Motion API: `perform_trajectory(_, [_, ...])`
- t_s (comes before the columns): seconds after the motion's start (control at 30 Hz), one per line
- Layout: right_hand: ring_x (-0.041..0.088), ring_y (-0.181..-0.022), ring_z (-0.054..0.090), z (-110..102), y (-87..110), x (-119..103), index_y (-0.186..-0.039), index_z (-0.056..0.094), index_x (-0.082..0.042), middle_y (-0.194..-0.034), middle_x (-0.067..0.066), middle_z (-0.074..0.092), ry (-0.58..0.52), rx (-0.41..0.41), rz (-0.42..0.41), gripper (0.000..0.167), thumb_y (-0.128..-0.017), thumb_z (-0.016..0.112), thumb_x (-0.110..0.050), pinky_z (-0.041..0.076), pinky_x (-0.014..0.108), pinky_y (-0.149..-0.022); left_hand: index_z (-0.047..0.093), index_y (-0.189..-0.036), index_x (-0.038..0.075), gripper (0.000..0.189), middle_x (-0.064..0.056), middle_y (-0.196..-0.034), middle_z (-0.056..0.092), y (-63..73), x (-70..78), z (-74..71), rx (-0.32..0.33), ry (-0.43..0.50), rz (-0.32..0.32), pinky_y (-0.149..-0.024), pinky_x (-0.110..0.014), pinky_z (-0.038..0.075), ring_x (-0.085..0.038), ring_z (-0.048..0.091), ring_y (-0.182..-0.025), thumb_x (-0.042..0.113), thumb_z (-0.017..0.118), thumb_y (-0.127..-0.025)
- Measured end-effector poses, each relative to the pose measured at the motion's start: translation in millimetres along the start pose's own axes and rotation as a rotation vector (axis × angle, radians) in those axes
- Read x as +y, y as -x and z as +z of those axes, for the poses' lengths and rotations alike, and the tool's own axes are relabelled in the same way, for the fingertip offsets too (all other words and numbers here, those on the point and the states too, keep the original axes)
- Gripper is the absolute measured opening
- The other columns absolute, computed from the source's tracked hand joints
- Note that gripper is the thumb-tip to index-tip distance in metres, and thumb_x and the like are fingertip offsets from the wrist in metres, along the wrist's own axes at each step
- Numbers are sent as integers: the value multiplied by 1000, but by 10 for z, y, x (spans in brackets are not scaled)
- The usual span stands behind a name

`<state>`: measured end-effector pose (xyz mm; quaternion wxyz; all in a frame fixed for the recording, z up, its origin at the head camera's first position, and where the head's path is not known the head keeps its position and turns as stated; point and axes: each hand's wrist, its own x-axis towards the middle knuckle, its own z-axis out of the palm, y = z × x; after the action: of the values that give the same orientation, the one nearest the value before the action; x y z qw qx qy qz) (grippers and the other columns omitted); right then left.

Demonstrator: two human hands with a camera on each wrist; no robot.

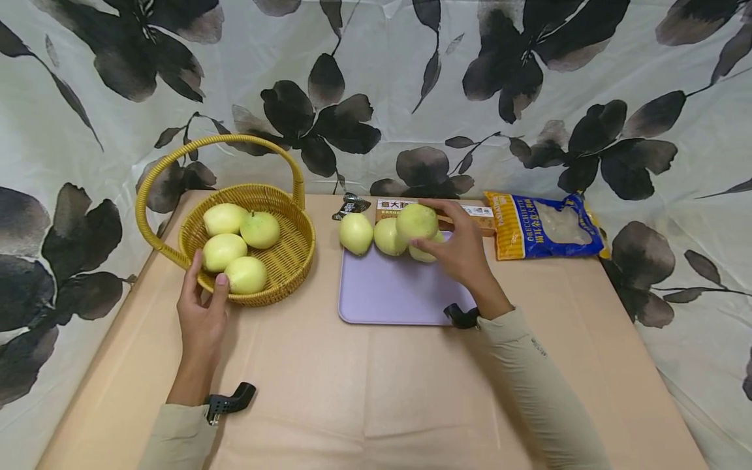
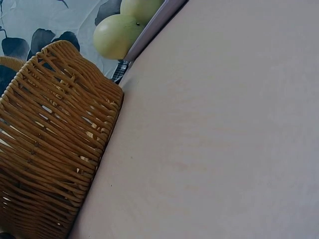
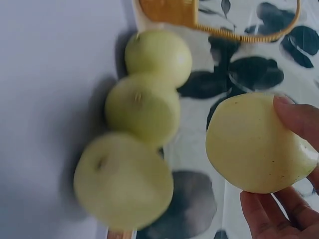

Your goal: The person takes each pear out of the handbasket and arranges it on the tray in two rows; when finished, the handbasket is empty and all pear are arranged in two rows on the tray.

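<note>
Right hand [image 1: 462, 251] clamped on a pale green fruit [image 1: 417, 222]; left hand [image 1: 202, 320] at the woven basket [image 1: 294, 251].
The held fruit sits between the thumb and fingers of the right hand, raised above the purple tray [image 1: 399, 294]; three similar fruits [image 1: 355, 234] stand side by side below and to the left of that hand, along the tray's far edge. The left hand, thumb and forefinger apart, touches the basket's near side; four more fruits [image 1: 247, 275] lie in the basket just beyond its fingertips. Beyond the right hand lies a flat box [image 1: 484, 215]; to its right, a blue and yellow bag [image 1: 549, 225]; beyond it and to its left, a small black packet [image 1: 351, 205]. All rest on the cloth-covered desk [image 1: 364, 385] except the held fruit.
</note>
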<state>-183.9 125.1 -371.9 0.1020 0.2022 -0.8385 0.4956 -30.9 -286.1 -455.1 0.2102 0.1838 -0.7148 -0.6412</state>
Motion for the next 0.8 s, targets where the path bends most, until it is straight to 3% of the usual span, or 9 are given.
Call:
perform_trajectory(0.23, [31,-129,65,-259,20,219,-142,67,-13,-142,11,66,34,71,59,69,-79,94,-4,56,48,-109,31,-168,31,66,10,-176,24,-2,1,-8,-7,-23,-5,-123,-17,36,-16,24,-163,24,60,-109])
perform_trajectory(0.47, [30,-131,62,-442,46,496,-143,66,-12,-145,11,65,89,111,171,69,-80,93,-4,56,50,-109,31,-168,32,66,10,-176,25,-3,-1,-11,-2,-25,-14,-119,-13,38,-17,25,-163,23,60,-110])
perform_trajectory(0.8, [43,-132,60,-485,51,773,-144,63,-5,-148,22,60,145,41,292,66,-84,89,-1,48,56,-118,30,-168,32,66,9,-176,25,0,5,-9,-6,-41,-7,-125,-20,34,-17,25,-163,24,60,-110])
